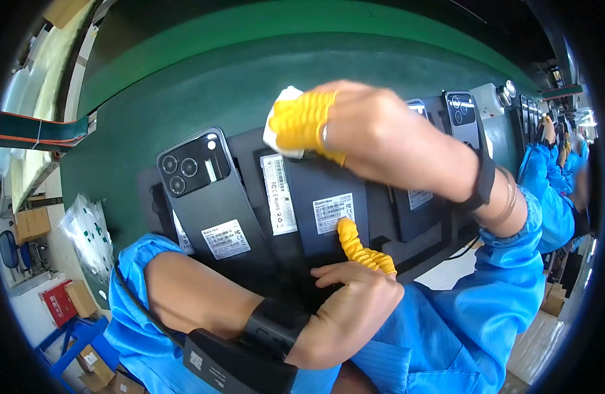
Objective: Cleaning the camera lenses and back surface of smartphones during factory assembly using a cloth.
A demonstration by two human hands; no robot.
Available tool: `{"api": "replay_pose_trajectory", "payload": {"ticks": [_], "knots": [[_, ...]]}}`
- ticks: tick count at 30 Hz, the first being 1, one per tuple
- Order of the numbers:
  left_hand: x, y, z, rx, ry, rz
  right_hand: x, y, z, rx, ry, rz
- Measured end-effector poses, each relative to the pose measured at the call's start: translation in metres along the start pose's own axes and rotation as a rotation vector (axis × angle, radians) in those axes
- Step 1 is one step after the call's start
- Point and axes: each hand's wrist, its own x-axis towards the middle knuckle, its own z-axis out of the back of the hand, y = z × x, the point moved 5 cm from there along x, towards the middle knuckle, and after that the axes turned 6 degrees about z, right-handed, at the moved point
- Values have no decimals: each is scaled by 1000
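Observation:
A dark smartphone (319,184) lies back up in front of me, a white label on its lower half. My right hand (365,125), in yellow finger cots, is closed on a white wiping cloth (272,136) at the phone's upper end and hides its camera area. Near the label, a yellow-cotted finger of my left hand (348,302) presses on the phone; the other fingers curl by its lower edge. To the left rests a second smartphone (231,210), slightly tilted, its round lenses showing. Under my right forearm another smartphone (407,213) is partly covered.
A black tray (388,230) under the phones sits on a green worktable (243,85). Farther right is another smartphone (460,118). Clear plastic bags (87,233) lie at the left edge. Co-workers in blue sleeves (545,177) are at the right; cardboard boxes (32,224) stand at lower left.

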Motion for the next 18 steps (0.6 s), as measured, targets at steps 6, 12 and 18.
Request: {"api": "replay_pose_trajectory", "payload": {"ticks": [6,12,18], "knots": [[-2,1,4,-49,37,28,-11,11,9,144,23,-42],[0,2,2,-30,33,48,-15,-5,29,-98,-80,-193],[-2,1,3,-41,-10,28,-4,15,11,-37,19,43]]}}
